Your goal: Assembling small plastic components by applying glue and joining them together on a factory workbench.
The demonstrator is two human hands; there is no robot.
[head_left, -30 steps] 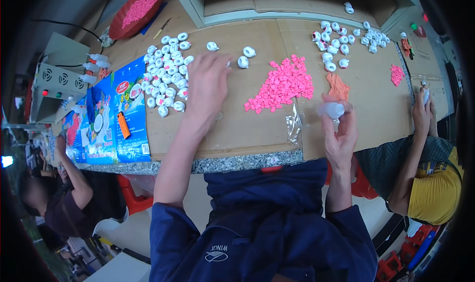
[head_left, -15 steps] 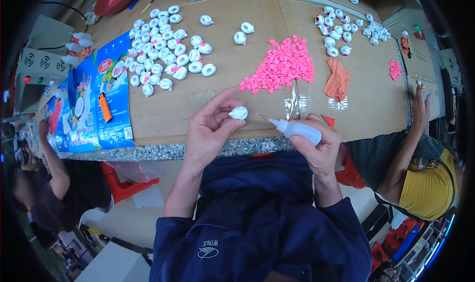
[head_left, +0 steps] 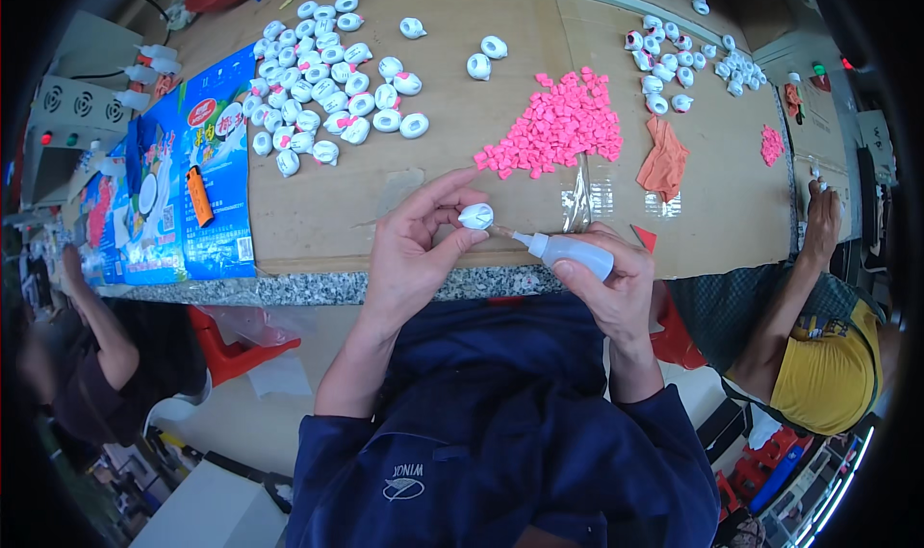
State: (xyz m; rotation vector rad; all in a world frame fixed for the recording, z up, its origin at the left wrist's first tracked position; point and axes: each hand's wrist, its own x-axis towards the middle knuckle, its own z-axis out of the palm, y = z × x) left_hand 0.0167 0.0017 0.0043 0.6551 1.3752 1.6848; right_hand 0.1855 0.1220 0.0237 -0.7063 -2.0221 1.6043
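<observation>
Between thumb and fingers, my left hand [head_left: 420, 247] pinches a small white figure head [head_left: 475, 216] above the near edge of the table. My right hand [head_left: 616, 283] is wrapped round a translucent squeeze bottle [head_left: 572, 254], held on its side. The bottle's thin nozzle tip [head_left: 502, 230] points left and reaches the right side of the head; whether it touches cannot be made out. Just beyond my hands lies a pile of small pink pieces [head_left: 558, 129]. Many similar white heads [head_left: 327, 91], some with pink parts on them, lie at the far left.
An orange cloth [head_left: 662, 160] lies right of the pink pile. More white heads [head_left: 664, 57] sit at the far right. An orange lighter [head_left: 199, 196] rests on a blue printed sheet [head_left: 219, 144]. People work on both sides, one in a yellow top [head_left: 830, 375].
The bottle's nozzle has come left up to the white head. My left hand has turned the head slightly and moved it a little right and up. The view has shifted slightly.
</observation>
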